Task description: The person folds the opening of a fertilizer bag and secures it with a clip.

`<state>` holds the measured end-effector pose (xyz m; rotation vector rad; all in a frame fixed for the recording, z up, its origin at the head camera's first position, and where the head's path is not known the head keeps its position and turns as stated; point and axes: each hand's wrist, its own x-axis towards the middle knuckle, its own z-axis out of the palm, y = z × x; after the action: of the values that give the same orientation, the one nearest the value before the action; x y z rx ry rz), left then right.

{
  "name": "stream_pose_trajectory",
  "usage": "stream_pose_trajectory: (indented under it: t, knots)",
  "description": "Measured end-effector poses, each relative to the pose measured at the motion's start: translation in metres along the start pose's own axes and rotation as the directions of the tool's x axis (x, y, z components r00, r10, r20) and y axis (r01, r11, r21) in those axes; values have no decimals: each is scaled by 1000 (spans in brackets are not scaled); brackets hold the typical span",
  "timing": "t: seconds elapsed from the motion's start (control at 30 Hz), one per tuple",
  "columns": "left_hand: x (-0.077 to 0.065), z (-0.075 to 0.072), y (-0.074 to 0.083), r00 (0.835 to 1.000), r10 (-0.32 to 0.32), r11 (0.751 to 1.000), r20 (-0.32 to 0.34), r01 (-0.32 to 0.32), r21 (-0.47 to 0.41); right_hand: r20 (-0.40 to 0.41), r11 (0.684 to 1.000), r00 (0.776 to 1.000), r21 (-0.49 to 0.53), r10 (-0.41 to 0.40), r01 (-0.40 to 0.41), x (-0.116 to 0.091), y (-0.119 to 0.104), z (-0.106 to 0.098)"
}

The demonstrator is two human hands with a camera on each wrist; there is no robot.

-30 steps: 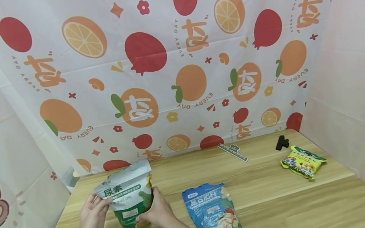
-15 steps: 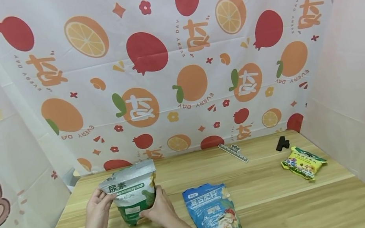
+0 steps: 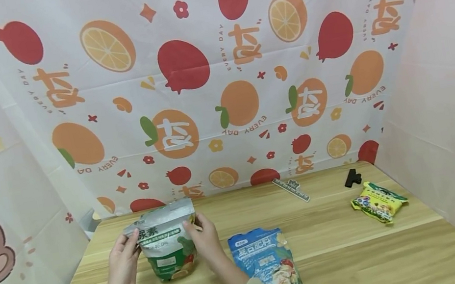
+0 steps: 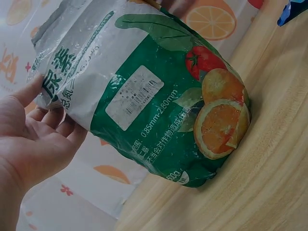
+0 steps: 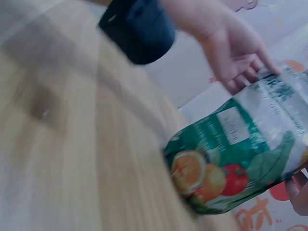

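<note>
A green-and-white bag of urea fertilizer stands upright at the left of the table, its printed front turned to the head camera and its base close to the tabletop. My left hand pinches its upper left edge, thumb in front and the other fingers behind, as the left wrist view of that hand shows. On the opposite side, my right hand pinches the upper right edge with the thumb on the front. Only a little of the right hand shows in the right wrist view.
To the right of the bag lies a blue fertilizer bag, beside the right forearm. Farther right are a small yellow packet and a black clip. A piano-keyboard-patterned clip lies near the back edge, before a fruit-print curtain.
The green-and-white bag has shifted slightly right. My right hand has gone up from the bag's lower right side to its upper right edge. The left hand keeps its pinch.
</note>
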<state>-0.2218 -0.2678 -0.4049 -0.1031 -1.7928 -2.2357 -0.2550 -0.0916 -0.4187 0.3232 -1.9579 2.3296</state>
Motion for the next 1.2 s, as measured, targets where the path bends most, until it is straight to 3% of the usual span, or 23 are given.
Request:
stream_pose_trajectory:
  t: [0.27, 0.53, 0.6, 0.7, 0.77, 0.87, 0.93, 0.97, 1.0, 1.07, 1.13, 1.2]
  knots:
    - [4, 1, 0, 999, -43, 999, -17, 43, 5, -59, 999, 997, 9, -47, 47, 0, -13, -6]
    - [2, 2, -1, 999, 39, 997, 3, -38, -64, -67, 999, 997, 8, -44, 45, 1, -13, -8]
    - [1, 2, -1, 998, 60, 995, -3, -60, -80, -91, 997, 993, -25, -71, 69, 0, -18, -8]
    - [1, 2, -1, 998, 64, 993, -21, -66, -99, -130, 963, 963, -165, -237, 214, -2, -26, -8]
    - [1, 2, 0, 997, 59, 992, -44, -63, -108, -107, 878, 902, -305, -417, 369, -2, -32, -8]
    - [1, 3, 2, 995, 48, 991, -88, -58, -117, 26, 655, 752, -473, -659, 590, -1, -37, -9]
    - [1, 4, 4, 992, 41, 991, -120, -56, -122, 145, 509, 659, -523, -738, 684, 1, -41, -9]
    - [1, 5, 4, 990, 37, 991, -135, -54, -123, 201, 455, 629, -533, -751, 713, 2, -42, -9]
    - [1, 5, 5, 989, 33, 991, -148, -52, -126, 251, 414, 609, -539, -752, 733, 2, -42, -9]
    - [1, 6, 6, 986, 23, 990, -167, -45, -132, 337, 340, 590, -570, -734, 748, 3, -43, -8]
    - [2, 7, 6, 984, 15, 990, -179, -40, -135, 404, 264, 582, -613, -706, 745, 3, -42, -7]
    - [2, 8, 6, 982, 10, 990, -186, -36, -137, 448, 207, 583, -644, -678, 736, 4, -40, -6]
